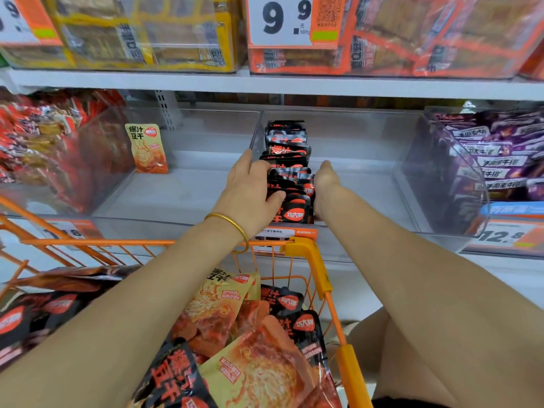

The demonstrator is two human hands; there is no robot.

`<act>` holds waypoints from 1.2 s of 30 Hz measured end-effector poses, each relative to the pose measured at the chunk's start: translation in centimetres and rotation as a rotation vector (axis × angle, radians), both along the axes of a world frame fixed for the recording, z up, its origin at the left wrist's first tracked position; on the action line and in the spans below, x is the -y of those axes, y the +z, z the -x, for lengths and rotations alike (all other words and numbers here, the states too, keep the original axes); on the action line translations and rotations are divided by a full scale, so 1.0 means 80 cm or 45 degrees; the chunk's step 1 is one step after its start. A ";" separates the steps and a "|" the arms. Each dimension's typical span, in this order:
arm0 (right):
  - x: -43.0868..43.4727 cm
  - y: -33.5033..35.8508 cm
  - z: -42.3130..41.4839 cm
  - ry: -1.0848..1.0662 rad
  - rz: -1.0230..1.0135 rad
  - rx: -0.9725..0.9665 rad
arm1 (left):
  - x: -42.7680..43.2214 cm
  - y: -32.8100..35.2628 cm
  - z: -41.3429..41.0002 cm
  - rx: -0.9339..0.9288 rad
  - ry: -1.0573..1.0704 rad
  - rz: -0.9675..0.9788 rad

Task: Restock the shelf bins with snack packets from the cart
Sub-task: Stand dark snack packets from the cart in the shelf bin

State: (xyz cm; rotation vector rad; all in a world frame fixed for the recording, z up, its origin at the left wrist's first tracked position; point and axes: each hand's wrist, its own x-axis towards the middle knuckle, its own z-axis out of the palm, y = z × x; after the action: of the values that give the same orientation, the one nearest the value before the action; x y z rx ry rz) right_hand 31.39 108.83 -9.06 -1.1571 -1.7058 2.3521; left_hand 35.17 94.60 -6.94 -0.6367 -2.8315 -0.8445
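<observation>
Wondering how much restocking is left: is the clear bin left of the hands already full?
No, that clear bin holds only a single yellow packet, standing near its left wall.

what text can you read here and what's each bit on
"9.9", with small "500g" beside it: white price sign, top shelf.
"爆汁豆干": yellow packet standing in the left clear bin.
"12.8": price tag below the purple packets.
"豆干": black packet in the cart.
Not surely readable: purple packets' print, red logo on the binned black packets, small shelf tag, left price tag.
</observation>
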 end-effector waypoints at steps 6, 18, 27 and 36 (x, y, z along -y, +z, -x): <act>-0.028 -0.003 -0.017 0.149 -0.028 0.071 | 0.001 0.001 -0.001 0.014 0.005 -0.002; 0.003 -0.007 -0.016 0.351 0.092 -0.032 | 0.000 0.001 -0.002 -0.003 -0.004 -0.027; -0.016 -0.004 -0.004 0.245 -0.399 -0.149 | 0.005 0.008 0.001 0.081 0.007 -0.028; 0.000 -0.018 0.010 0.396 -0.355 -0.353 | -0.003 0.012 -0.008 0.017 0.001 -0.045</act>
State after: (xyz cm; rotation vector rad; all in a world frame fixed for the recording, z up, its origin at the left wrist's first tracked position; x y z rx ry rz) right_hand 30.60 108.83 -10.53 -0.5302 -2.1386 2.1915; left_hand 35.81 94.80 -5.95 -0.6278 -2.8222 -0.8997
